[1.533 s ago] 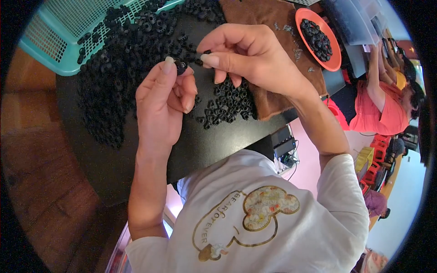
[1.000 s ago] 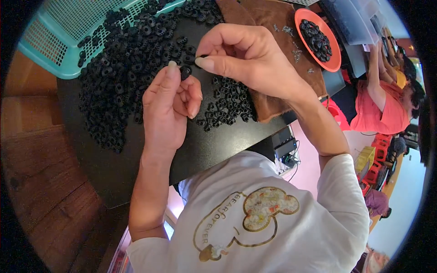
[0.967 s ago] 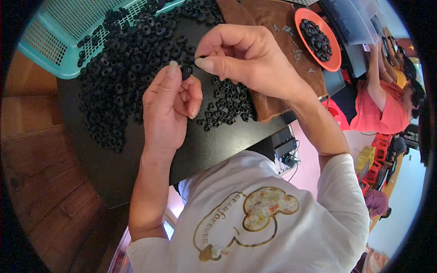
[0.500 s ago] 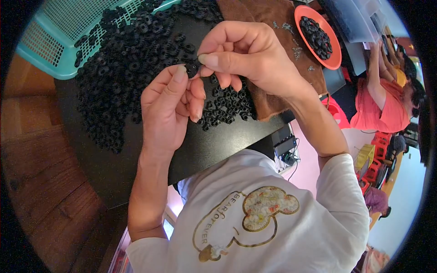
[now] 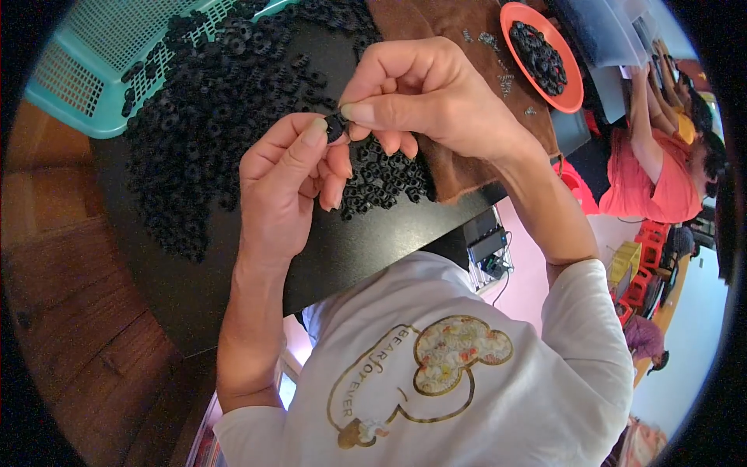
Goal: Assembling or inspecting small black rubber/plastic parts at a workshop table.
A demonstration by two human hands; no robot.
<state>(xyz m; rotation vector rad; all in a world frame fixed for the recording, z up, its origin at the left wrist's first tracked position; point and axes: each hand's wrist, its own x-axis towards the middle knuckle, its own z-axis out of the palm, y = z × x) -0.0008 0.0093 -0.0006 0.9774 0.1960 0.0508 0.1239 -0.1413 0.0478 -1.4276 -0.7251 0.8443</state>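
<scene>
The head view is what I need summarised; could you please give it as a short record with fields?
Left hand: pinches a small black part
Right hand: pinched at that part's edge; any second piece unclear
Large heap: black parts, left side, reaching the teal basket
Small cluster: black parts, beside the brown cloth
On cloth: small metallic pieces
Orange plate: holds black parts
Surface: dark table

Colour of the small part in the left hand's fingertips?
Black: the small part at the left hand shows best in the head view.
</scene>
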